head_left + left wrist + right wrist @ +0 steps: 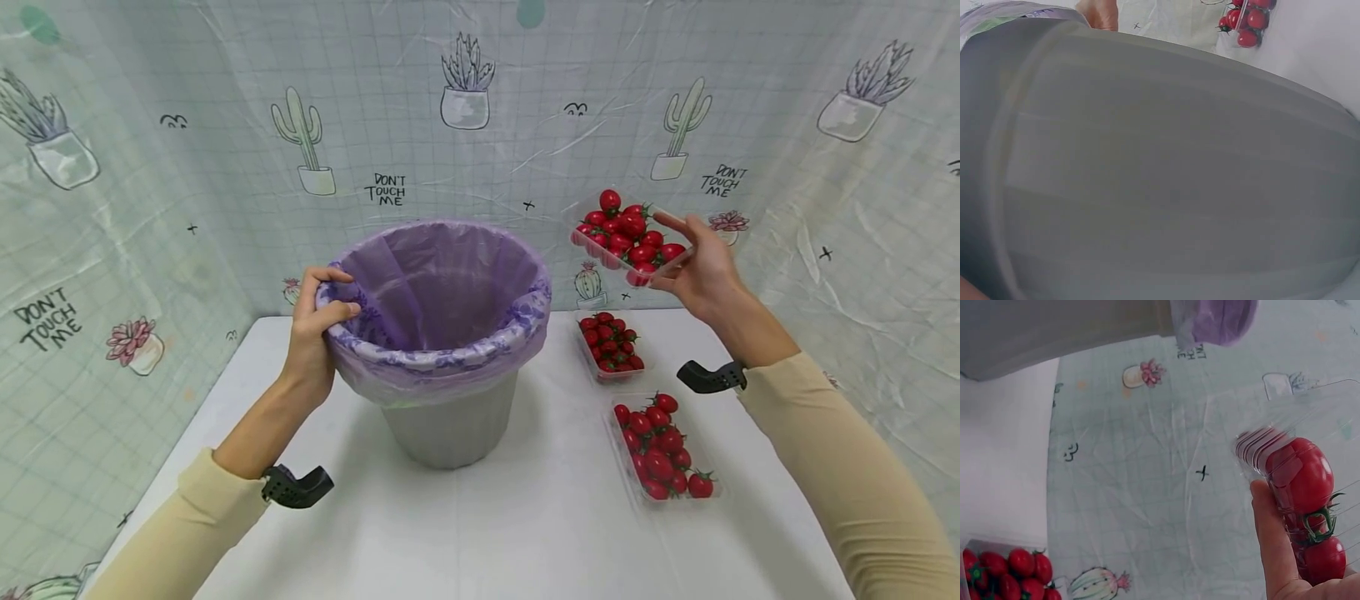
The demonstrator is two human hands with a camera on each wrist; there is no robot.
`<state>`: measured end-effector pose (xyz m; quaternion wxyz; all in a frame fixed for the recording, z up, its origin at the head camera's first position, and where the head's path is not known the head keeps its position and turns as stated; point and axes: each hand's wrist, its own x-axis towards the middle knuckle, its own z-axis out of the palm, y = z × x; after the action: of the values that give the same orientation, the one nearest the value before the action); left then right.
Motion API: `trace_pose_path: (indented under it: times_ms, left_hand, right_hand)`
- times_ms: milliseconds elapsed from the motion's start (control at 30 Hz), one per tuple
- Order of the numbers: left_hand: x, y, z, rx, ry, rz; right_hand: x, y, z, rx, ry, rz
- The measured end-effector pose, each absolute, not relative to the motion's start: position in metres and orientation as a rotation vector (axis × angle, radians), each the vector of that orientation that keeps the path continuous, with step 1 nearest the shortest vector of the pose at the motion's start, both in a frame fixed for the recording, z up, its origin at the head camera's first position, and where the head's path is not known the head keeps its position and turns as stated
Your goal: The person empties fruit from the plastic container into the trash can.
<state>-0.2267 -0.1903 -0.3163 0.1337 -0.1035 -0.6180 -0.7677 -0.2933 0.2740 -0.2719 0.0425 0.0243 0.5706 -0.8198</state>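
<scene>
A grey trash can [450,425] lined with a purple trash bag [465,292] stands at the middle of the table. My left hand [313,333] grips its rim on the left side, thumb and fingers over the folded bag edge. In the left wrist view the can's grey wall [1172,169] fills most of the frame. My right hand [701,262] holds a clear plastic box of cherry tomatoes [626,233] up in the air, right of the can and tilted. The right wrist view shows fingers [1272,537] along the side of this box of tomatoes [1304,475].
Two more clear boxes of cherry tomatoes sit on the white table [525,533] to the right: a farther box [609,343] and a nearer box [663,450]. A patterned curtain [495,158] with cactus drawings encloses the back and sides.
</scene>
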Motion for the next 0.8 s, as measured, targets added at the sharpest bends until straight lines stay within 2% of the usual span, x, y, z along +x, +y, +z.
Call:
trace_pose_path:
  times_ms: [800]
  left_hand:
    - [-0.223,-0.192,-0.311,-0.28,-1.816,-2.221]
  right_hand:
    - [-0.29,0.231,-0.243,-0.021,1.804,-2.479]
